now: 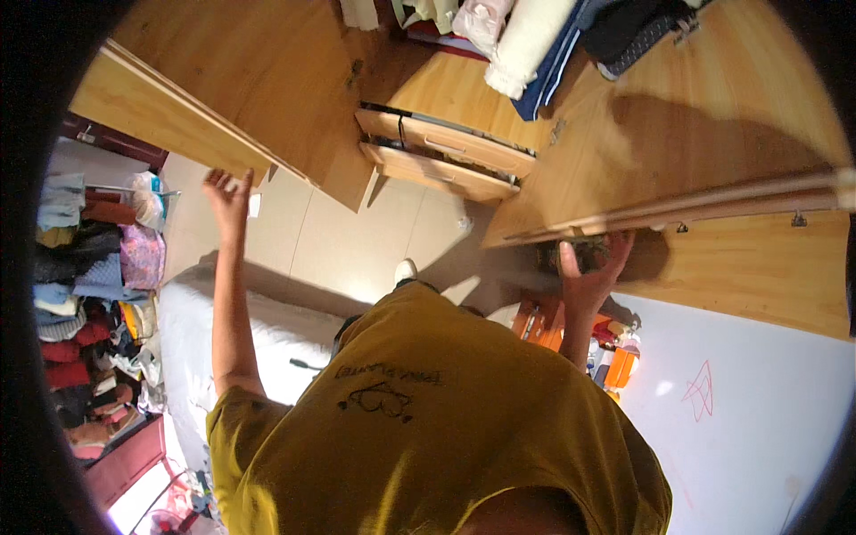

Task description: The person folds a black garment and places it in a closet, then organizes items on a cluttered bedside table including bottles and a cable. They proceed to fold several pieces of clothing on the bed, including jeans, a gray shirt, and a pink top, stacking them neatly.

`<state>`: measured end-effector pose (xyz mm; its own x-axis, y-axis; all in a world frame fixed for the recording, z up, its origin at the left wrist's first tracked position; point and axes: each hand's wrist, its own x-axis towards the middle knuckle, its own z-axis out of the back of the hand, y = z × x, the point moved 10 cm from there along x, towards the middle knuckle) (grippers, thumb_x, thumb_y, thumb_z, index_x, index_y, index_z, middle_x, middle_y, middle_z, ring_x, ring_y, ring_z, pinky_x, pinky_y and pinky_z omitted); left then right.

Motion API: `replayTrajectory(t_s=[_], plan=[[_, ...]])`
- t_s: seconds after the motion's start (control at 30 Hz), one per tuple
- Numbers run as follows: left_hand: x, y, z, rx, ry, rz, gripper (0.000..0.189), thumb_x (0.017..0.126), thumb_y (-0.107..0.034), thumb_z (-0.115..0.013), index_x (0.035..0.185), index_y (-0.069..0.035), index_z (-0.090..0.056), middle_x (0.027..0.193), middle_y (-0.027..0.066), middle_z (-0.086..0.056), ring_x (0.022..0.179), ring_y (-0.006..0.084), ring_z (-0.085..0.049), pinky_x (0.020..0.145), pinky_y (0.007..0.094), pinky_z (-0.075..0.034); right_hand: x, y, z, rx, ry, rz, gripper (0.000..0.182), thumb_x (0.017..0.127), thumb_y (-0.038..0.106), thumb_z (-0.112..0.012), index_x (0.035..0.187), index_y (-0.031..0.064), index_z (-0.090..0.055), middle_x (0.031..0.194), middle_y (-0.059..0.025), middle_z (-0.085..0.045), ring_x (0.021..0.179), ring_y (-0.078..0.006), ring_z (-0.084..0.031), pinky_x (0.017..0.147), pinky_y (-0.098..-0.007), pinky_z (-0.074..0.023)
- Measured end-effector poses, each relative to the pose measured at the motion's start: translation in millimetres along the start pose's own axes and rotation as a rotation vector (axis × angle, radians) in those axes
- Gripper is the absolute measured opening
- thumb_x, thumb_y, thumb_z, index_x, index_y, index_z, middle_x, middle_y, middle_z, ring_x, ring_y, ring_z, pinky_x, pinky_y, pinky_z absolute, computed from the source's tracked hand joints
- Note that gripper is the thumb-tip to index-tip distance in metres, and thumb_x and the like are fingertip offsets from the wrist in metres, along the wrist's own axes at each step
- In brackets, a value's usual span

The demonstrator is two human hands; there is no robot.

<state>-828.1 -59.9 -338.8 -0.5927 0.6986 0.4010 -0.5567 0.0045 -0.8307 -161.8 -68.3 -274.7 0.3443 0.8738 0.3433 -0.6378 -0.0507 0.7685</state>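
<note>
A wooden wardrobe stands before me with both doors swung out. My left hand (229, 197) is raised beside the lower end of the left wardrobe door (247, 80), fingers apart and nothing in them; whether it touches the door is unclear. My right hand (594, 271) is at the edge of the right wardrobe door (695, 134), thumb and fingers spread; the fingertips are partly hidden there, and that edge is blurred. Between the doors, an upper drawer (461, 144) and a lower drawer (435, 175) stand slightly pulled out. Clothes (535, 60) hang above them.
A bed or couch with a pale cover (267, 314) lies at my left. Piled clothes and bags (100, 281) fill the far left. Orange boxes (622, 368) stand by a white wall (735, 401) with red scribbles. Pale floor tiles (334, 234) lie below.
</note>
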Motion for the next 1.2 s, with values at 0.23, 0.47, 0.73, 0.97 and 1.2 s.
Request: replayTrajectory(t_s=[0.23,0.47,0.73,0.97,1.2], plan=[[95.9,-94.9,-24.3,-0.307,0.172,-0.143,0.059,0.079,-0.009,-0.073,0.126,0.0,-0.039,0.119,0.0124,-0.052,0.109,0.0173,-0.049,0.093,0.03,-0.041,40.3,-5.4,-17.0,0.12,-0.57,-0.055,0.078,0.07,0.02,-0.08,0.127,-0.0018,-0.031,0.123,-0.019,-0.045,0.109,-0.0276,-0.047,0.094,-0.0396,-0.0419],[116.1,-80.7,-16.6,-0.319,0.016,-0.067,0.051,0.074,-0.003,-0.074,0.116,0.004,-0.045,0.109,0.012,-0.058,0.096,0.0186,-0.056,0.086,0.0284,-0.045,39.2,-2.8,-27.8,0.402,-0.5,-0.035,0.06,0.077,0.009,-0.074,0.123,-0.0016,-0.038,0.12,-0.0173,-0.05,0.102,-0.0222,-0.052,0.088,-0.0326,-0.0471],[117.0,-82.3,-17.4,-0.395,0.03,-0.027,0.047,0.07,-0.005,-0.076,0.108,0.0,-0.048,0.098,0.0103,-0.062,0.086,0.0169,-0.061,0.073,0.0288,-0.051,46.8,-3.5,-18.5,0.247,-0.419,0.11,0.046,0.078,-0.001,-0.07,0.119,-0.0076,-0.049,0.116,-0.0176,-0.056,0.096,-0.0236,-0.056,0.089,-0.037,-0.0483],[119.4,-77.0,-14.8,-0.334,0.037,-0.049,0.05,0.07,-0.007,-0.077,0.11,-0.001,-0.048,0.098,0.0102,-0.063,0.087,0.0165,-0.061,0.075,0.0302,-0.052,53.3,-23.1,-3.2,0.133,-0.333,0.196,0.046,0.088,0.012,-0.062,0.124,-0.0097,-0.043,0.119,-0.0177,-0.055,0.102,-0.0251,-0.053,0.093,-0.0395,-0.0457],[118.5,-76.7,-12.3,-0.392,0.044,-0.106,0.047,0.07,-0.006,-0.077,0.107,-0.001,-0.049,0.094,0.0084,-0.063,0.082,0.0146,-0.061,0.071,0.0288,-0.052,49.9,-25.4,-13.7,0.165,-0.219,0.027,0.048,0.097,0.028,-0.045,0.13,-0.0059,-0.037,0.134,-0.0178,-0.04,0.115,-0.0291,-0.042,0.103,-0.0437,-0.0392]])
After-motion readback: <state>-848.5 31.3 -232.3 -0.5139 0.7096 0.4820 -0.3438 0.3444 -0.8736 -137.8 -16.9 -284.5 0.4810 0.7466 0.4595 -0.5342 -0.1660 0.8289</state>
